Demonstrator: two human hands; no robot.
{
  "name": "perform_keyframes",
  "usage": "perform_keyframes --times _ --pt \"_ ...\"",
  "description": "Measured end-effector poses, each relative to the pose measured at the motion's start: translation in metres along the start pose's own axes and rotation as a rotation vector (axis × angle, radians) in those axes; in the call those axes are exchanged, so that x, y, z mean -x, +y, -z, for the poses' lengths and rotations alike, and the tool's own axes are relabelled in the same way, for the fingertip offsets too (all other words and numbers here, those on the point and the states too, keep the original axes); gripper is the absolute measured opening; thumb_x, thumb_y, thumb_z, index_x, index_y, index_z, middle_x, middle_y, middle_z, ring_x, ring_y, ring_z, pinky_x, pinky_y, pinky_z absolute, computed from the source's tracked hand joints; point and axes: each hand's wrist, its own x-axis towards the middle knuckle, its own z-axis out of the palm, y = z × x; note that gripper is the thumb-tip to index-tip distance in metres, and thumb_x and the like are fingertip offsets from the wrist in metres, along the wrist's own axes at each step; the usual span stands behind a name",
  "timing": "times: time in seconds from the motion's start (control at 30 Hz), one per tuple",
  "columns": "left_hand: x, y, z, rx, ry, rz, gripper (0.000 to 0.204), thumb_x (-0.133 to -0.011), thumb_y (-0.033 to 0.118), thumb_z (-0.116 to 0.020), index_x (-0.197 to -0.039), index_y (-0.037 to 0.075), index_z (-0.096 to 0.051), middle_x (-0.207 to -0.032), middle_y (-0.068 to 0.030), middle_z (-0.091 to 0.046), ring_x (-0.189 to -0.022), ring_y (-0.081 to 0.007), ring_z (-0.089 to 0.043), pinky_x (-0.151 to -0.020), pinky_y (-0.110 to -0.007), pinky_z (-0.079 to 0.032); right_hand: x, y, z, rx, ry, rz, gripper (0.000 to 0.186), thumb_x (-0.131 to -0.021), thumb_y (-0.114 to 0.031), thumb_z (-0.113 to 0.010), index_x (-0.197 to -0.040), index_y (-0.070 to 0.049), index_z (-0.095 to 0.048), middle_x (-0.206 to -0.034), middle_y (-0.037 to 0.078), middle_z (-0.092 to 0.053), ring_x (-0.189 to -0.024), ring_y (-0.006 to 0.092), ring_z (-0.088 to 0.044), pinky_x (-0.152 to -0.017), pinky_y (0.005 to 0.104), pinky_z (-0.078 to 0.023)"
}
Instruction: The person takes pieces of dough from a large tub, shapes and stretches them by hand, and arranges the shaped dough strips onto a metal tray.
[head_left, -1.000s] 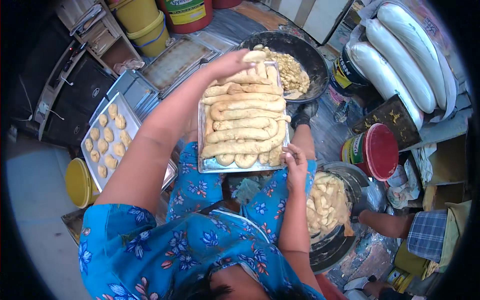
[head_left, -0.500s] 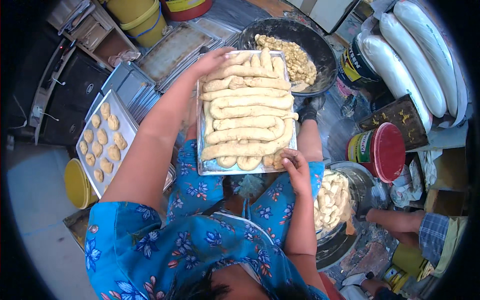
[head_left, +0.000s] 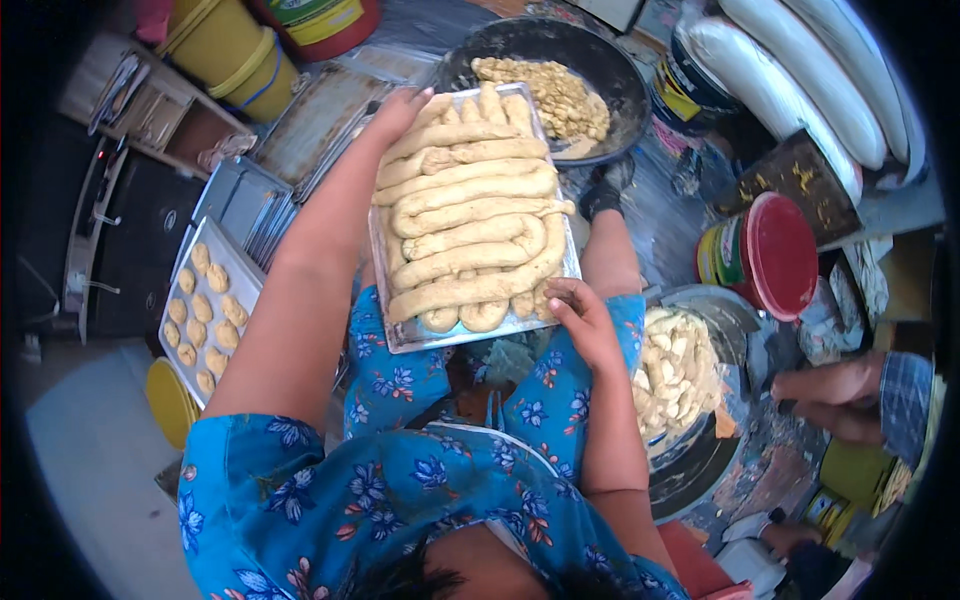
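Note:
Over my lap I hold a metal baking tray (head_left: 408, 338) covered with thick pale dough ropes (head_left: 478, 205). Long ropes fold back and forth across shorter pieces below. My left hand (head_left: 400, 110) grips the tray's far left corner, its fingers partly hidden by the rim. At the near right corner, my right hand (head_left: 584, 320) is closed on the edge, with thumb and fingertips beside the dough ends. The tray's underside cannot be seen.
Beyond the tray stands a black basin (head_left: 632, 135) with lumpy yellowish dough (head_left: 545, 98). Cut dough pieces (head_left: 675, 370) fill a container at right, near a red-lidded bucket (head_left: 782, 255) and another person's leg (head_left: 835, 398). At left are a tray (head_left: 242, 268) of dough balls and stacked trays (head_left: 312, 118).
The tray has shifted slightly left and turned a little, with both hands still on it. The whole view has shifted too. The other person's leg at right appears farther right and higher.

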Motion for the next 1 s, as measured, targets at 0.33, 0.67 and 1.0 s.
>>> perform_keyframes --times 0.33,0.67,1.0 --pt "0.032 0.049 -0.019 0.127 -0.381 -0.187 0.043 -0.089 0.031 -0.043 -0.124 0.006 -0.048 -0.129 -0.0142 -0.044 -0.123 -0.0249 -0.035 -0.102 -0.032 -0.023 0.001 -0.01 0.016 -0.021 -0.007 0.024 0.031 -0.083 -0.017 -0.059 -0.109 0.0 -0.054 -0.102 0.008 -0.058 -0.097 0.0161 -0.053 -0.086 0.0297 -0.041" --pt "0.209 0.291 -0.078 0.493 -0.456 -0.731 0.064 -0.083 0.053 -0.042 -0.131 0.009 -0.038 -0.143 -0.0172 -0.014 -0.131 -0.0335 -0.017 -0.105 -0.045 -0.011 0.069 -0.001 0.109 -0.54 0.594 0.331 0.028 -0.084 -0.017 -0.053 -0.107 -0.002 -0.053 -0.095 0.01 -0.06 -0.08 0.0175 -0.058 -0.074 0.0302 -0.048" --pt "0.309 0.331 -0.168 0.155 -0.711 -1.054 0.051 -0.085 0.043 -0.047 -0.125 0.011 -0.045 -0.142 -0.019 -0.017 -0.13 -0.0347 -0.02 -0.105 -0.049 -0.013 0.272 0.265 0.163 0.352 0.425 -1.206 0.057 -0.076 -0.052 -0.054 -0.097 0.001 -0.06 -0.079 0.013 -0.063 -0.061 0.024 -0.059 -0.056 0.0342 -0.046"
